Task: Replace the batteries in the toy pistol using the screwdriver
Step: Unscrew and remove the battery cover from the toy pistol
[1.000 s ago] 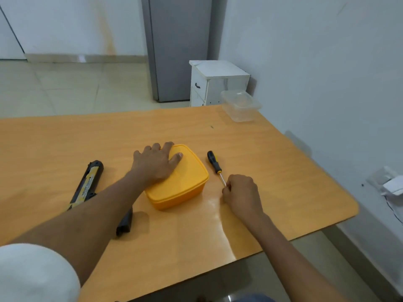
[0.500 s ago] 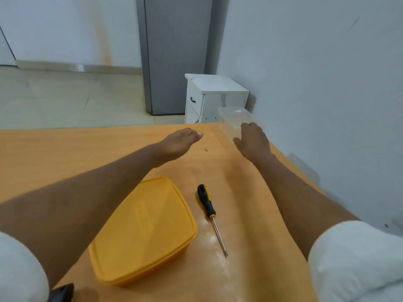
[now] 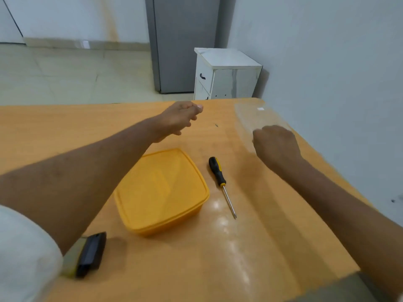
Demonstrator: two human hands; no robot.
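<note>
Orange table [image 3: 272, 247]: screwdriver [image 3: 218, 174] lying flat just right of lidded yellow box [image 3: 161, 192]; toy pistol [image 3: 89, 255] at near left, half hidden; left hand [image 3: 178, 117] raised, fingers loosely curled, empty; right hand [image 3: 275, 143] grasping blurred clear container [image 3: 253, 117].

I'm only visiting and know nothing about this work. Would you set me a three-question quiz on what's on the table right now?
1. True or false: the screwdriver is being held in a hand.
2. Which side of the yellow box does the screwdriver lie on: left or right in the picture?
3. Multiple choice: the right hand is at A) the clear container, B) the toy pistol, C) the yellow box.

Key
1. False: it lies alone on the table.
2. Right, apart from the box.
3. A, at the table's far corner. The left hand hangs in the air and holds nothing.
</note>
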